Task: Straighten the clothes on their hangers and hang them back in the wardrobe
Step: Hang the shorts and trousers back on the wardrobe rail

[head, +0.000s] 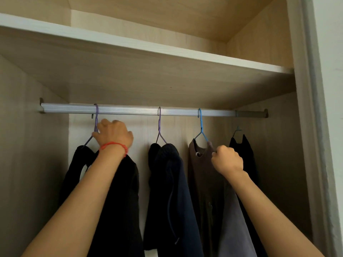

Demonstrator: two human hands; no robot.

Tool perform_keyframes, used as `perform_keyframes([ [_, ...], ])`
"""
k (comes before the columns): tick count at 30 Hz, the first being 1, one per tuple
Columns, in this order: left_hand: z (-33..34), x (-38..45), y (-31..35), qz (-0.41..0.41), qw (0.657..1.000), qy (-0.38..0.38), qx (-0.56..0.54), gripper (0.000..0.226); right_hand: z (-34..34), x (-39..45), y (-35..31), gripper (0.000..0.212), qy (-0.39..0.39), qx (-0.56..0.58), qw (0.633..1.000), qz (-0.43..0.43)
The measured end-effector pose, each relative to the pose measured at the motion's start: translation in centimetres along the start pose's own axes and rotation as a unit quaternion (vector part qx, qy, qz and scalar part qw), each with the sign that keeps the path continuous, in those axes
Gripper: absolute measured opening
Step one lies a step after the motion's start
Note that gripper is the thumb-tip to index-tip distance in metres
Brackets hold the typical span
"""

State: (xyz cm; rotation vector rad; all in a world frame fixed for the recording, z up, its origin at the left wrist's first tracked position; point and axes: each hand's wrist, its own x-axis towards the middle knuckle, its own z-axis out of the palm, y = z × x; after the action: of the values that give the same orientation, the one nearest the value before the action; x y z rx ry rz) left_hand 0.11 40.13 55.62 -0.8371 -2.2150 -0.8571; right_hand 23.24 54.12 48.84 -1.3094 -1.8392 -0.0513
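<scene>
The left hand (113,133), with a red band (115,146) at its wrist, is curled round the neck of the leftmost purple hanger (95,119), just under the hook, which sits over the rail (130,110); a black garment (118,191) hangs from that hanger below the hand and partly behind the forearm. The right hand (227,159) is closed in a fist on the shoulder of a brown top (201,175), pinching the cloth where it meets the lower right arm of the blue hanger (201,125), whose hook is also over the rail. Between the two hands a second purple hanger (159,125) hangs on the rail and carries a dark navy hoodie (172,191) with a drawcord hanging down its front. A grey garment (233,219) shows below the right wrist, beside the brown top; whether it shares the blue hanger cannot be told. To the right, behind the right hand, another black garment (245,154) hangs on a dark hanger (237,130) whose hook sits below the rail, against the back panel; what it hangs from cannot be told. All of this is inside the wardrobe (27,164), with a shelf (148,51) running across above the rail
</scene>
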Motion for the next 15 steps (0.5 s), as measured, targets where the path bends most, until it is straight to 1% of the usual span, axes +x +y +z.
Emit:
perform_keyframes([
  [2,-0.1,0.7,-2.2,-0.038,0.998,-0.048,-0.001,0.044,-0.1,0.0,-0.1,0.028,0.001,0.004,1.000,-0.003],
  [5,-0.4,0.8,-4.2,-0.032,0.994,-0.100,-0.026,0.036,-0.2,-0.1,-0.3,0.028,0.000,0.006,1.000,-0.003],
  [9,-0.7,0.4,-4.4,-0.012,0.996,-0.089,-0.009,0.030,-0.3,-0.3,-0.5,0.026,0.009,0.003,1.000,-0.007],
  [15,0.0,0.3,-3.9,-0.003,0.996,-0.080,-0.049,0.025,-0.1,-0.5,-0.4,0.025,0.022,-0.003,1.000,0.003],
])
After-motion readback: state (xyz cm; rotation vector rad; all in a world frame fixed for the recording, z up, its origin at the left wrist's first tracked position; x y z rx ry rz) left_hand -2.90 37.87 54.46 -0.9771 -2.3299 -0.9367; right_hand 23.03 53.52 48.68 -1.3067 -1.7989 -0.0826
